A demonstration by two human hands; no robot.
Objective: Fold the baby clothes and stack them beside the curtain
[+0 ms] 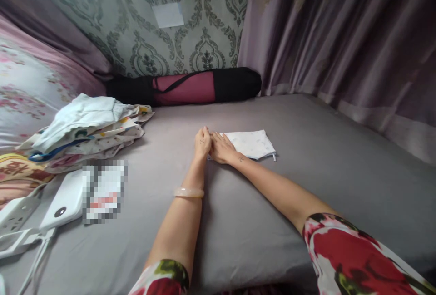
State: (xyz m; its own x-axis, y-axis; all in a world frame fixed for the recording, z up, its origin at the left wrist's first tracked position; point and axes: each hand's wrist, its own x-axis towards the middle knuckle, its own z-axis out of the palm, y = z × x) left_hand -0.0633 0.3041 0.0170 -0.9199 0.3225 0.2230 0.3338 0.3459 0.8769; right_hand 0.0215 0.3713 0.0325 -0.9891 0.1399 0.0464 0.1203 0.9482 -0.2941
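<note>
The white, faintly printed rectangular cloth (252,143) looks folded flat already, left end yet to be uncovered: right hand (222,149) pressed flat there, left hand (202,143) alongside, its grip unclear!

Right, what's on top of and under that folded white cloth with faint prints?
The right hand lies on the left end of the folded white cloth, beside the left hand. Grey fabric sheet surrounds the cloth; whatever is beneath it or the hands is covered.
</note>
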